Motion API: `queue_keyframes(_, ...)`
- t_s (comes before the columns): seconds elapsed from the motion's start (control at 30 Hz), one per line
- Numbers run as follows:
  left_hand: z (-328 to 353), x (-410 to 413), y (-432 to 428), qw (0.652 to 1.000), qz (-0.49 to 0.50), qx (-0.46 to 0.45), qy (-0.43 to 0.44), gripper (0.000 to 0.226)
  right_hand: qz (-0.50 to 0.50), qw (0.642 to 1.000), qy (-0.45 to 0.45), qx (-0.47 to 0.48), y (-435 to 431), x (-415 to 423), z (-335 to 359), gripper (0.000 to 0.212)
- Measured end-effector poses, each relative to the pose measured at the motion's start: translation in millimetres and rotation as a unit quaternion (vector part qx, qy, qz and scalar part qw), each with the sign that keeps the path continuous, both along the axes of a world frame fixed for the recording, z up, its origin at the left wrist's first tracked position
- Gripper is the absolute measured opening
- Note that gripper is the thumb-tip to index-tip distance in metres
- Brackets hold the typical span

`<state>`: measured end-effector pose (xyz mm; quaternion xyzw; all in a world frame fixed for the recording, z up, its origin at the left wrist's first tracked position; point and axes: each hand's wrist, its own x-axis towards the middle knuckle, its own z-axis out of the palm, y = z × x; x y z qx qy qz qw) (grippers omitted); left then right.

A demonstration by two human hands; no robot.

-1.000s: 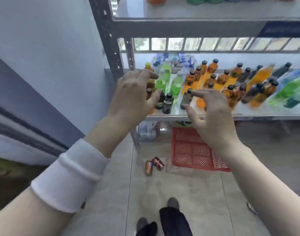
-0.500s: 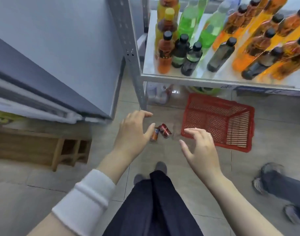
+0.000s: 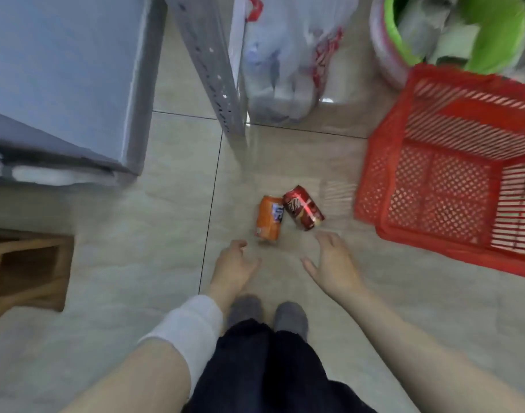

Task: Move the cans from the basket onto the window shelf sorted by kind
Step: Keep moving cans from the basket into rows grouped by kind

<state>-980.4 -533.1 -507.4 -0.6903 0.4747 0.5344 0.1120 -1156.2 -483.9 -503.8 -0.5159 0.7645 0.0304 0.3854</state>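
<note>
Where the tiled floor (image 3: 106,293) meets the left border of the view, a wooden stool (image 3: 25,269) stands low. Beyond it the corner of a grey cabinet (image 3: 61,70) juts toward the middle. A broad stretch of bare tile lies between these two and the person's feet, crossed by a dark grout line (image 3: 211,204) that runs down toward the left hand (image 3: 233,265). That hand, with a white wristband (image 3: 186,329) on its forearm, hangs above the floor with loosely bent fingers. It holds nothing, and its fingertips are near the orange can (image 3: 269,217) but apart from it.

A grey perforated shelf post (image 3: 213,70) comes down to the floor beyond the cans. A filled plastic bag (image 3: 285,55) rests just to its right, and open tile separates both from the cans.

The orange can lies on its side and touches the red can (image 3: 303,207) at their far ends. The red can also lies on its side, angled away to the right. Both are on the floor, outside the red basket (image 3: 451,180).

The right hand (image 3: 334,262) is spread and relaxed, well apart from the left and gripping nothing. Its fingertips are just short of the red can's near end.

Only a narrow strip of floor separates that can from the basket's left wall. The basket's far rim sits close under a green basin (image 3: 493,31).
</note>
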Motion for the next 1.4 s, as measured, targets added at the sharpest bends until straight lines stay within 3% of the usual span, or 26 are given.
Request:
queue_keyframes(0.17,-133,-19,-29,0.993,-0.076,-0.093,0.018,0.08,-0.02,0.994,0.07,-0.079,-48,-12,-137,0.073)
queue_keyframes(0.33,-192,-43,-36,0.984,-0.053,-0.172,0.009,0.101,-0.005,0.984,0.084,-0.158,-52,-30,-197,0.084)
queue_keyframes(0.47,-211,-46,-40,0.985,0.011,-0.165,0.041,0.092,-0.045,0.986,0.026,-0.156,-53,-37,-209,0.093)
queue_keyframes(0.53,-203,-43,-42,0.989,0.036,-0.129,0.062,0.072,-0.089,0.985,-0.012,-0.148,-55,-39,-207,0.086)
queue_keyframes(0.63,-166,-36,-43,0.987,0.084,-0.034,0.135,0.042,-0.197,0.968,-0.116,-0.105,-48,-36,-181,0.069)
queue_keyframes(0.77,-73,-17,-26,0.962,0.135,0.079,0.224,0.062,-0.333,0.911,-0.242,-0.036,-15,-22,-94,0.049)
queue_keyframes(0.93,77,5,20,0.939,0.199,0.097,0.264,0.035,-0.433,0.842,-0.32,0.017,48,-1,60,0.029)
queue_keyframes(1.03,170,19,52,0.926,0.242,0.11,0.268,0.045,-0.473,0.797,-0.373,0.051,88,10,158,0.051)
queue_keyframes(1.17,267,32,98,0.913,0.284,0.11,0.273,0.086,-0.468,0.789,-0.392,0.064,138,25,255,0.098)
queue_keyframes(1.4,342,40,172,0.886,0.304,0.09,0.339,0.086,-0.486,0.761,-0.429,-0.014,219,47,330,0.098)
